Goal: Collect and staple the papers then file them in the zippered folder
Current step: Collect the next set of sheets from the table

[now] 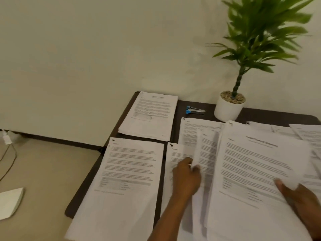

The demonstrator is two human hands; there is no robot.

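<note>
now the left hand [186,176] pinches the curled edge of a sheet [197,148], and the right hand [300,200] grips a stack of papers [257,167], thumb on top. beyond the left hand lies the stapler [196,110], near a potted plant [227,108].

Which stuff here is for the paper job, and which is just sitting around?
For the job: stapler, paper stacks, the lifted sheet pinched by the left hand, the bundle held by the right hand.
Just lying about: potted plant, white object on the floor, cable.
</note>
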